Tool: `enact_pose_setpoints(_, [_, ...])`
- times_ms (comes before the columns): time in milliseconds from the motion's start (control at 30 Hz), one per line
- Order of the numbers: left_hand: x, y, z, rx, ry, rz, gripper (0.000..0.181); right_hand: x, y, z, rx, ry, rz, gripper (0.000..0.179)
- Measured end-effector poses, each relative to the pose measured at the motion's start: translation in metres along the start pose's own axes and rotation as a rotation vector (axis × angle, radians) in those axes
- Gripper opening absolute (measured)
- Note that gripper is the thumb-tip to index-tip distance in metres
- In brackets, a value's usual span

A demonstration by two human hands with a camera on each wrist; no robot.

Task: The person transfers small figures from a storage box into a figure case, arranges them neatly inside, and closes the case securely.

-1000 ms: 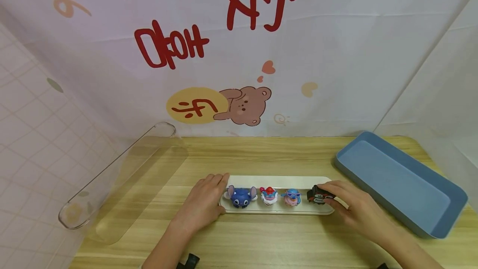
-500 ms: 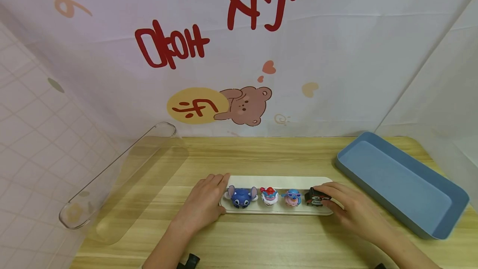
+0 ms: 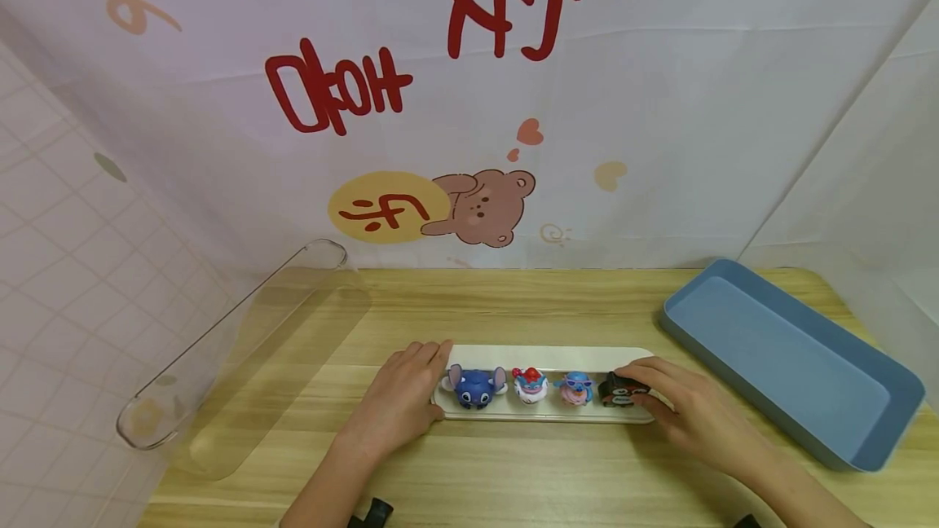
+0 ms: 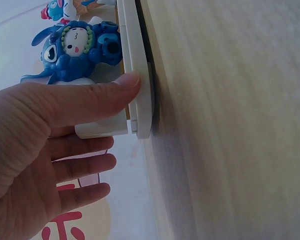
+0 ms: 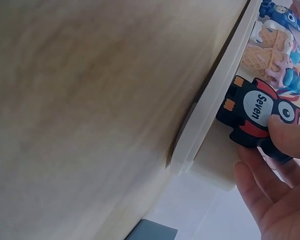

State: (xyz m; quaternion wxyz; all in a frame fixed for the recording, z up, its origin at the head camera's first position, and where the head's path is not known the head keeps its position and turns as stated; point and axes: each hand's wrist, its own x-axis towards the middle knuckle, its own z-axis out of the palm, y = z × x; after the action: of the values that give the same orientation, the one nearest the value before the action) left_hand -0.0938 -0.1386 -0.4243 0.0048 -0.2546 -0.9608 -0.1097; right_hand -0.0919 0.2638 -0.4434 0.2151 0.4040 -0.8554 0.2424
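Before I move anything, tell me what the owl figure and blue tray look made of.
Owl figure: painted, smooth wood or plastic; its block-like shape fits either. Blue tray: probably matte plastic, given its even colour and glare-free surface.

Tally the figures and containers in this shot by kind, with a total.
Blue big-eared figure: 1
Waffle-cone figures: 2
Black owl figure: 1
White tray: 1
Blue tray: 1
Clear container: 1
Total: 7

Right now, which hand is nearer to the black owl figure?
The right hand: it pinches the black owl figure. The left hand is farther off, gripping the other end of the white stand, beside the blue big-eared figure.
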Motion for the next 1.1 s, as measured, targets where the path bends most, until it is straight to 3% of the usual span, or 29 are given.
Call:
enact_pose_setpoints(833, [-0.0008, 0.0005, -0.0005, 0.008, -0.003, 0.005, 0.093, -0.0036, -0.0006, -0.0003, -0.024, 0.029, 0.011, 0.049])
enact_pose_setpoints(1033, [-0.0014, 0.0006, -0.0010, 0.013, 0.002, 0.012, 0.093, -0.0035, -0.0019, -0.0047, -0.057, 0.029, 0.064, 0.054])
enact_pose_setpoints(1100, [-0.0014, 0.0006, -0.0009, 0.014, 0.004, 0.014, 0.093, -0.0043, -0.0029, -0.0092, -0.051, 0.035, 0.094, 0.048])
